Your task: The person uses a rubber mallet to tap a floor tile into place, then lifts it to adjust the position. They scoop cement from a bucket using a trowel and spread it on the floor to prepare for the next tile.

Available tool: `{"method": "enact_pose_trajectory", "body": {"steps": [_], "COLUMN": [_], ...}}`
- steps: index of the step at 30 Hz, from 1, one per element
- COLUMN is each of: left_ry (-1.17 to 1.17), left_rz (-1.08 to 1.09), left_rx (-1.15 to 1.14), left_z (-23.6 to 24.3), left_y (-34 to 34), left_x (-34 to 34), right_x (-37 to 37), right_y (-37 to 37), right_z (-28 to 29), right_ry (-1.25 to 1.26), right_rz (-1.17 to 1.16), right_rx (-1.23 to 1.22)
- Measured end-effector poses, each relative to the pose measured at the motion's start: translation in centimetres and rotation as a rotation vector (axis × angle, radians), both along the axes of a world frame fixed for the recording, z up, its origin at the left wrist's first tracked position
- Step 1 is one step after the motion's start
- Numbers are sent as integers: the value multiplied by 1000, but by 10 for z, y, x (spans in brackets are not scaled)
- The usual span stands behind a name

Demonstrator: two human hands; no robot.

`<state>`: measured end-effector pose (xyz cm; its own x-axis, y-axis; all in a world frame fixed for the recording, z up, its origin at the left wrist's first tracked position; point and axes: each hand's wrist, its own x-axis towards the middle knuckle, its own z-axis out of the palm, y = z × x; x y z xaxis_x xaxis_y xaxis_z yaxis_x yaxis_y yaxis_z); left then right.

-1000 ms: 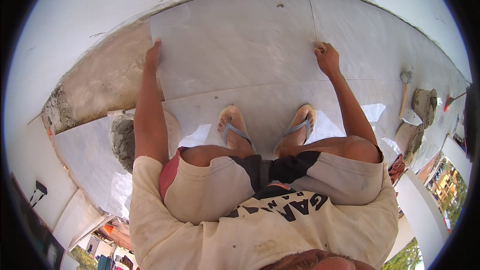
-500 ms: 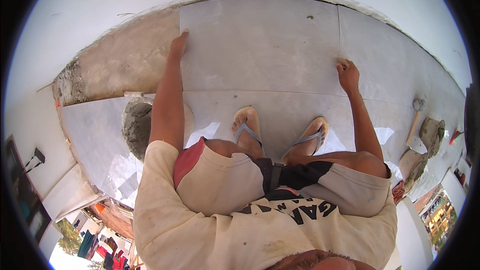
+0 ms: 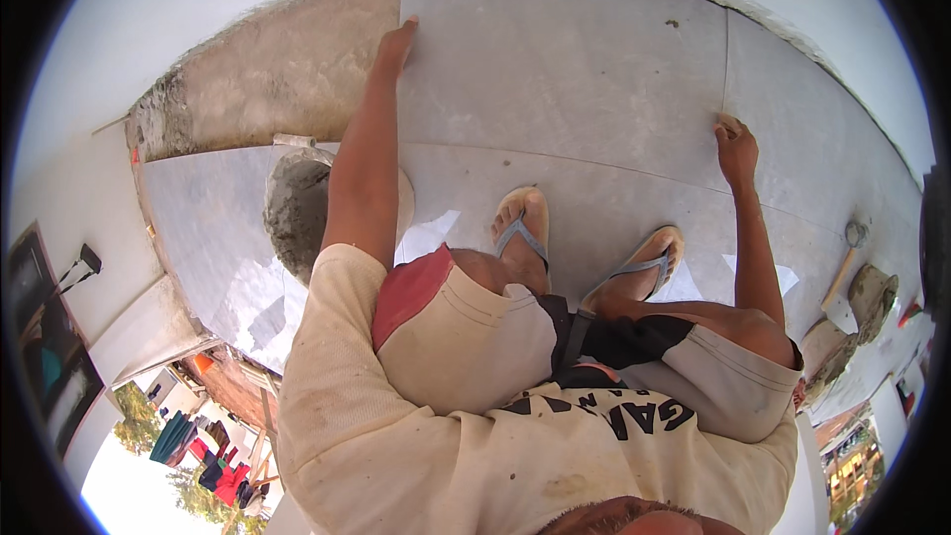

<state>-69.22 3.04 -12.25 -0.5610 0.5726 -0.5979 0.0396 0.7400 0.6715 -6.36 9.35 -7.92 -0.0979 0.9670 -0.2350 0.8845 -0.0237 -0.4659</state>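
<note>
A large grey floor tile [image 3: 565, 59] lies flat against the wall in front of me. My left hand [image 3: 398, 45] is at its left edge, fingers together and fingertips on the rim. At the tile's right end, my right hand [image 3: 736, 151] is curled close to the joint with the neighbouring tile [image 3: 802, 109]. Its fingertips are pinched together; whether a small thing sits between them I cannot make out. Beside my left forearm stands a bucket of wet grey mortar [image 3: 297, 213], partly hidden by that arm. My sandalled feet rest on the nearer tiles [image 3: 584, 183].
Bare rough floor [image 3: 287, 69] stretches left of the tile. A white wall [image 3: 198, 20] bounds the far side. To the right lie a wooden-handled tool [image 3: 840, 277] and mortar-smeared containers [image 3: 872, 302]. White scraps [image 3: 428, 236] lie around my feet.
The whole view has shifted, so the tile and both hands appear farther right. The hands keep their places at the tile's two ends.
</note>
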Motion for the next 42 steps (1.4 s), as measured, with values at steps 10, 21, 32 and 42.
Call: {"method": "enact_pose_trajectory", "body": {"steps": [10,21,32,42], "left_ry": [-37,-10,-89,-125], "left_rz": [22,-8,-46,-43], "left_rx": [-102,-63,-80,5], "left_z": [7,-25,-8,-25], "left_y": [6,-6,8,0], "left_x": [-1,-34,-17,-31], "right_x": [5,-2,10,8], "right_y": [1,5,-2,-5], "right_z": [-4,-11,-12,-7], "right_ry": [18,54,76,90], "right_rz": [13,-6,-52,-82], "right_rx": [15,13,38,3]}}
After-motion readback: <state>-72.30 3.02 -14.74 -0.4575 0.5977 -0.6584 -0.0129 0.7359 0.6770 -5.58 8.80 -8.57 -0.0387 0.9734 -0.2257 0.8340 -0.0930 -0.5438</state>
